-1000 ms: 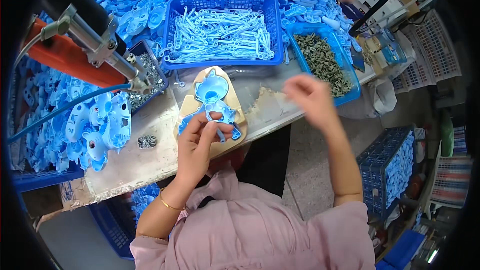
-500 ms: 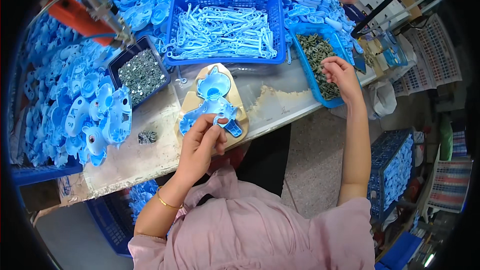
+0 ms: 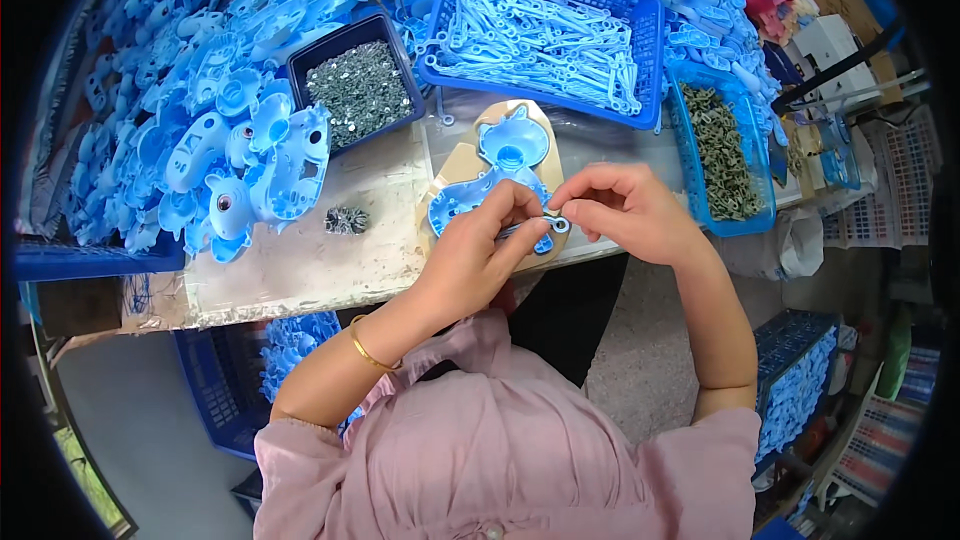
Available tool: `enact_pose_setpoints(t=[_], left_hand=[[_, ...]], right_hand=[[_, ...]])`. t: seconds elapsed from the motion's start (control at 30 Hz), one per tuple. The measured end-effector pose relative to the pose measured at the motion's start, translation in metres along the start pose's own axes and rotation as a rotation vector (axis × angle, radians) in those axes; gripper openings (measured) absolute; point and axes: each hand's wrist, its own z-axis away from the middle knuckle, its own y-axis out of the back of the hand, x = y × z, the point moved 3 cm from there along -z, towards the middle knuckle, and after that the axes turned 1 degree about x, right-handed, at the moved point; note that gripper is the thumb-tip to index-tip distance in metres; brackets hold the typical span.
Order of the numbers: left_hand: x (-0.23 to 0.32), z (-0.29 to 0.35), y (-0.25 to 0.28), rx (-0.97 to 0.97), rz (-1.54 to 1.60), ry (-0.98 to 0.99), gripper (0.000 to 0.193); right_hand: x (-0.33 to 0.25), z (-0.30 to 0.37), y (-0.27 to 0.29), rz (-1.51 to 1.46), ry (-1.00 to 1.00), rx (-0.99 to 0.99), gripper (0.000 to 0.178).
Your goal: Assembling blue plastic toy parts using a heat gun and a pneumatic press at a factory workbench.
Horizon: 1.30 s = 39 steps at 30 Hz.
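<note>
While the left hand (image 3: 470, 258) pinches a light-blue plastic stick (image 3: 552, 221), its ringed end pokes past those fingertips, just beside the right hand (image 3: 635, 215); whether its bunched fingers grip anything, I cannot tell. Beneath, a smooth, hollow shell (image 3: 514, 143) lies in a cream block (image 3: 459, 162).

A pale, worn desk (image 3: 270, 280) holds heaped blue parts (image 3: 240, 40) at left and back, plus a navy bin (image 3: 380, 130), blue basket (image 3: 530, 98), light-blue tray (image 3: 740, 227), beige mould (image 3: 460, 162) and dark clump (image 3: 346, 220).
</note>
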Motion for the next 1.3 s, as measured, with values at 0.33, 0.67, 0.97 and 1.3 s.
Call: enact_pose_setpoints(t=[0.33,0.67,0.97,1.3], left_hand=[[0.011,0.008,0.009,0.011,-0.304,-0.051,0.018],[0.003,0.015,0.025,0.047,-0.371,-0.032,0.029],[-0.003,0.021,0.056,0.289,-0.849,-0.289,0.048],[-0.016,0.011,0.054,0.331,-0.835,-0.234,0.033]], right_hand=[[-0.001,-0.003,-0.001,0.028,-0.113,-0.14,0.011],[-0.008,-0.007,-0.03,0.148,0.172,0.003,0.019],[0.028,-0.042,-0.019,0.184,0.004,0.031,0.026],[0.026,-0.058,-0.016,0.251,-0.049,-0.075,0.021]])
